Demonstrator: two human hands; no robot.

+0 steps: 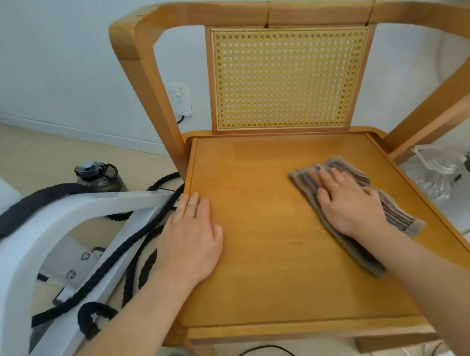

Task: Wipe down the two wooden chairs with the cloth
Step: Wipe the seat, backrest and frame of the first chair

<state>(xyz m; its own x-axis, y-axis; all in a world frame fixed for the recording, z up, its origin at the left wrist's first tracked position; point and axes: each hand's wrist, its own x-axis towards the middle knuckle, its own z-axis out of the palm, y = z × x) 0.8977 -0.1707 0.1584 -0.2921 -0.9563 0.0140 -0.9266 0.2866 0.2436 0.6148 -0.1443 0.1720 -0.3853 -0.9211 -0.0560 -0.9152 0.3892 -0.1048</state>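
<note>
A wooden chair (273,259) with a cane-panel back (286,77) and curved armrests fills the view; its flat seat faces me. A folded grey-brown striped cloth (398,210) lies on the right side of the seat. My right hand (347,203) presses flat on the cloth, fingers pointing toward the backrest. My left hand (192,237) rests palm down at the seat's left edge, fingers together, holding nothing. Only one wooden chair is in view.
A white frame (53,224) wound with black rope (135,243) stands against the chair's left side. A dark water bottle (100,174) sits on the floor behind it. A wall socket (181,100) is behind the chair. Clear plastic items (436,171) lie at the right. Cables run along the floor below.
</note>
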